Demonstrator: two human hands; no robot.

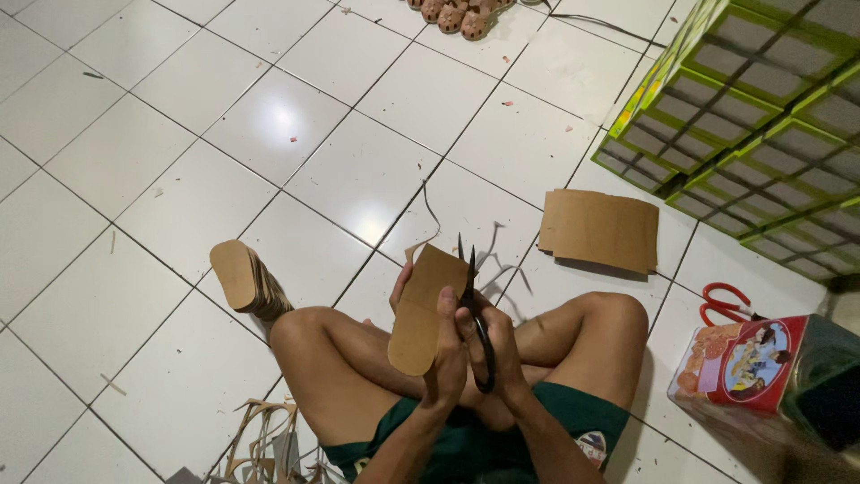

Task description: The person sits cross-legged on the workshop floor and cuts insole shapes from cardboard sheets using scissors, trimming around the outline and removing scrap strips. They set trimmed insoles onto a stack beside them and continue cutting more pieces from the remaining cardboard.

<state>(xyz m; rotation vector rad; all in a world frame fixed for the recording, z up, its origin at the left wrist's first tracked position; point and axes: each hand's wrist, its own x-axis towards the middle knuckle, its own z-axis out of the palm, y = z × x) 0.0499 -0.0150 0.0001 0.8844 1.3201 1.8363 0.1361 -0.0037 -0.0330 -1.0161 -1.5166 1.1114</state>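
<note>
Left hand [445, 345] gripped brown cardboard sole [425, 309], fingers partly hidden behind it. Right hand [495, 345] closed around black scissors [475, 318]; blades apart at sole's edge, handles obscured.

Brown sole-shaped cardboard piece [421, 314] held upright, black scissors [475, 309] cutting its edge

A stack of brown sole-shaped cutouts [244, 278] lies at nine o'clock; flat cardboard sheets [600, 229] at two; green crates [752, 125] further out; red-handled scissors [727, 303] and a colourful tin [748, 358] at three; cardboard trimmings [264, 439] at seven; sandals [457, 13] at twelve
</note>
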